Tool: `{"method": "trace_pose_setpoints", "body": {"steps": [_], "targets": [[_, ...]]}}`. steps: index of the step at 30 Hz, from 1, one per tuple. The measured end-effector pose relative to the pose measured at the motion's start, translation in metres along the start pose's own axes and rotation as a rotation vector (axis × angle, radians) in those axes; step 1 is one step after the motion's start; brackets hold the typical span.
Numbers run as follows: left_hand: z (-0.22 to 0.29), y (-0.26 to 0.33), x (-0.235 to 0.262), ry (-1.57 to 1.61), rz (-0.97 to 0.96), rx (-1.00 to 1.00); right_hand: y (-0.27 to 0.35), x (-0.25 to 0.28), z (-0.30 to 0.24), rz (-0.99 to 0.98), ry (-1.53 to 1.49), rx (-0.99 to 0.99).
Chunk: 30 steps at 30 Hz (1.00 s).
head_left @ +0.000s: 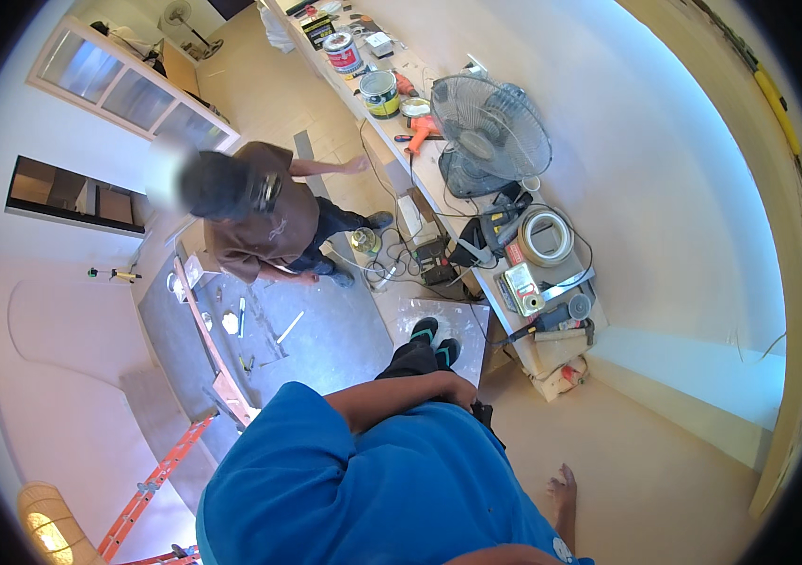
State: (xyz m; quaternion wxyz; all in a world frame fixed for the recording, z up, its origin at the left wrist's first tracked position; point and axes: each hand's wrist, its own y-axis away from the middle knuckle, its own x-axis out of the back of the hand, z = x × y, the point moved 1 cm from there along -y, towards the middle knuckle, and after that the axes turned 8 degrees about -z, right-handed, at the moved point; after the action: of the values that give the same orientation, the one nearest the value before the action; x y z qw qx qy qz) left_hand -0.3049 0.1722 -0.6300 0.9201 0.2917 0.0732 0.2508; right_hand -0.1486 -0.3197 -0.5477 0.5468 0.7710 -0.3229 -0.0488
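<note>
Looking down past a blue shirt [373,490], the view takes in a workbench [439,188] along the wall with a table fan [490,132] on it. Every place below is counted from that fan. The left hand [457,389] lies far below the fan, toward the viewer, at the end of a forearm crossing the torso. Its fingers are curled in together, but whether they grip anything is hidden. Just below and right of its knuckles, further still from the fan, a small black object [483,414] sits at the waist, touching or nearly touching the hand. Its long axis runs from upper left to lower right, with the lower end pointing away from the fan. Its kind is too small to tell. The right hand [563,490] is lower again and well apart from the object, fingers spread and pointing back up toward the fan over the beige floor [665,471]. The left hand is clearly the nearer one. Between fan and left hand, two dark shoes [434,341] stand on a pale slab [465,315]. Left of the fan, another person in a brown shirt [260,221] bends over the floor.
</note>
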Motion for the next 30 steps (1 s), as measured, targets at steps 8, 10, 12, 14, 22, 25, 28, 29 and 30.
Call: {"method": "trace_pose_setpoints", "body": {"steps": [8, 10, 12, 14, 22, 25, 28, 29, 30], "targets": [[-0.008, 0.001, -0.002, 0.012, 0.119, -0.049, 0.003, 0.005, -0.017, -0.071, -0.075, -0.043], [0.001, 0.013, 0.003, 0.019, 0.127, -0.024, 0.003, 0.002, -0.019, -0.082, -0.023, -0.041], [0.001, 0.009, 0.001, 0.087, 0.118, 0.018, 0.009, 0.001, -0.018, -0.071, -0.022, -0.046], [-0.008, 0.005, -0.002, 0.118, 0.175, -0.020, 0.000, 0.000, -0.020, -0.080, -0.071, -0.082], [-0.004, 0.027, 0.009, 0.450, 0.174, 0.119, 0.000, -0.007, -0.036, -0.065, 0.044, -0.051], [-0.010, 0.020, 0.001, 0.435, 0.210, 0.056, -0.008, 0.027, 0.018, -0.057, 0.106, 0.034], [-0.036, 0.036, 0.009, 0.490, 0.322, 0.081, -0.025, 0.019, 0.034, -0.026, -0.440, -0.176], [-0.080, 0.044, 0.036, 0.232, 0.507, 0.152, -0.014, 0.000, 0.017, -0.053, -0.249, -0.136], [-0.130, 0.056, 0.080, -0.058, 0.724, 0.250, 0.011, -0.018, -0.008, -0.061, -0.034, -0.100]]}}
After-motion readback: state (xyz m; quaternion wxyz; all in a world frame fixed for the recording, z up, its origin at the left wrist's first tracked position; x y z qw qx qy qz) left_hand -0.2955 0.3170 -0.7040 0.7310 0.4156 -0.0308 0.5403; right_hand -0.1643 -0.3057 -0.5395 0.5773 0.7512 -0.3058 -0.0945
